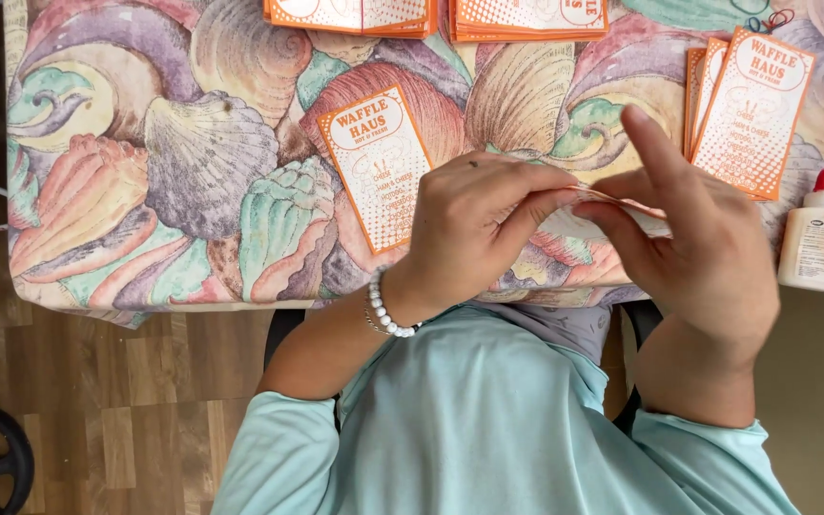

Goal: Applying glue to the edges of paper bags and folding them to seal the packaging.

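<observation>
**Paper worked between two hands over a shell-print table**

Broadly, the scene is filled by a table covered in a shell-patterned cloth (193,162) in pinks, greens and purples, with wooden flooring to the left. Two orange stacks (436,14) sit at the far edge, and a fanned pile of orange-and-white printed cards (751,110) lies at the right. A single card of the same kind (381,167) lies flat just left of the hands. A white glue bottle (813,238) with a red cap stands upright at the right edge of the table, apart from the cards.

Both hands meet at the near edge of the table. The left hand (474,229), with a white bead bracelet (385,307) at the wrist, has its fingers curled and pressed onto a thin pale sheet (612,203). The right hand (693,238) pinches the same sheet between thumb and fingers, its forefinger lifted upward. The sheet is held just above the cloth, mostly hidden by the fingers.

By the look of it, the step in hand is folding or creasing the sheet. The next move would call for keeping its edges aligned while the fingertips press along the fold.
</observation>
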